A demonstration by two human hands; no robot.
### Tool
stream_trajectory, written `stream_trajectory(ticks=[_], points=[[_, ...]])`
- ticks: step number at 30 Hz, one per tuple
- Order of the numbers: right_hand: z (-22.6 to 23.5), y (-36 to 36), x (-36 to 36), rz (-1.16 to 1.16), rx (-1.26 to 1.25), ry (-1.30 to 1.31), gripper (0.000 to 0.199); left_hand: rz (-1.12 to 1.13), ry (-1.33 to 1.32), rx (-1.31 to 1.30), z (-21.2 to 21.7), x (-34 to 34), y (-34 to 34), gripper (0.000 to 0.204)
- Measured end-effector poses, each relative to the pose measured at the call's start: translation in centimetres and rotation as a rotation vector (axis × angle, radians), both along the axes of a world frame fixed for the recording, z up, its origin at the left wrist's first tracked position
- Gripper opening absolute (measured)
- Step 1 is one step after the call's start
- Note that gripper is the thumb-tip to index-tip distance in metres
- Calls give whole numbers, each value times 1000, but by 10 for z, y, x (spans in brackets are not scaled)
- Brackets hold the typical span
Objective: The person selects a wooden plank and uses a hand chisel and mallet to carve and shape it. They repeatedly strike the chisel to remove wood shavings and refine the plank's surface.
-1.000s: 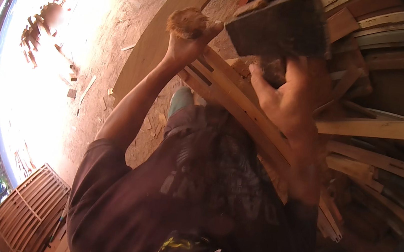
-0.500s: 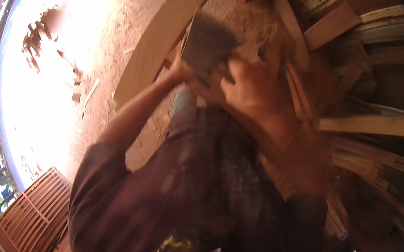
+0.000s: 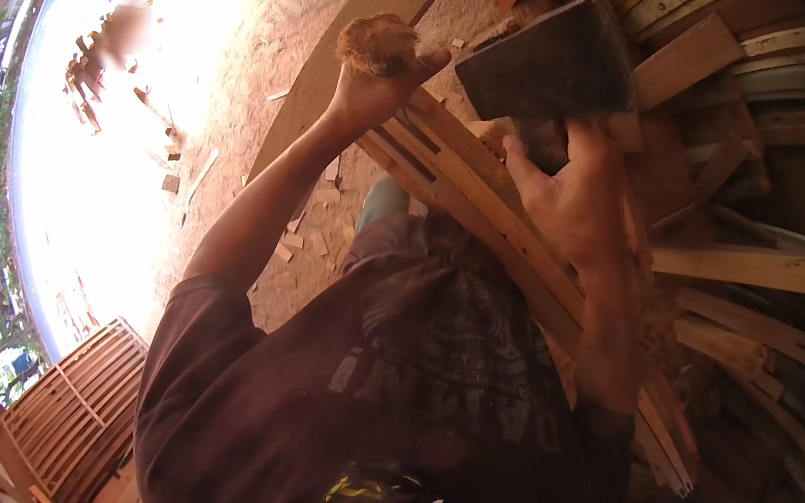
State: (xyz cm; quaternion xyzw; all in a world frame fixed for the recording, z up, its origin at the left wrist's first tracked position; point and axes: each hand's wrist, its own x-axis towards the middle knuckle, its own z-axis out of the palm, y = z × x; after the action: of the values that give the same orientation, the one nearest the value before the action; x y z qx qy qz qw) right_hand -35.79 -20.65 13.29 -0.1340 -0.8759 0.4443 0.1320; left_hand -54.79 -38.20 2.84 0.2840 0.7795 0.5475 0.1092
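Note:
My left hand (image 3: 377, 100) is closed around a clump of brown fibre (image 3: 378, 44), its thumb pointing off to the right. My right hand (image 3: 579, 188) grips the short handle of a dark, flat, rectangular tool (image 3: 551, 64); its exact kind is unclear. The tool's broad face is raised beside a bundle of long wooden bars (image 3: 475, 192), which lies slantwise in front of my body. Long slots are cut into the bars near their far left end, just below my left hand.
A wide curved plank (image 3: 304, 109) lies on the dusty floor, with small wood offcuts (image 3: 293, 239) near it. Stacked boards (image 3: 753, 264) crowd the right side. At lower left stands a slatted wooden frame (image 3: 77, 403). Bright sunlit ground is on the left.
My hands have moved apart. The dark tool has gone from between them to the upper right with my right hand, and the fibre clump and slotted bars now show clearly.

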Motion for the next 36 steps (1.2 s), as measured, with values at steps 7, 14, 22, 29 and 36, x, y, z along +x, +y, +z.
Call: stream_trajectory(ticks=[7, 14, 22, 29, 36], points=[[45, 8, -32, 49, 128, 371, 22, -47, 35, -76, 24, 11, 9, 39], [5, -31, -45, 229, 330, 39, 21, -179, 455, -48, -38, 5, -9, 26], [2, -14, -46, 168, 155, -138, 29, 0, 16, 112, -92, -28, -21, 20], [2, -6, -27, 14, -24, -71, 33, 100, -225, 40, 35, -20, 2, 35], [-3, -3, -20, 18, -63, -85, 29, 45, -33, -16, 14, -19, -2, 37]])
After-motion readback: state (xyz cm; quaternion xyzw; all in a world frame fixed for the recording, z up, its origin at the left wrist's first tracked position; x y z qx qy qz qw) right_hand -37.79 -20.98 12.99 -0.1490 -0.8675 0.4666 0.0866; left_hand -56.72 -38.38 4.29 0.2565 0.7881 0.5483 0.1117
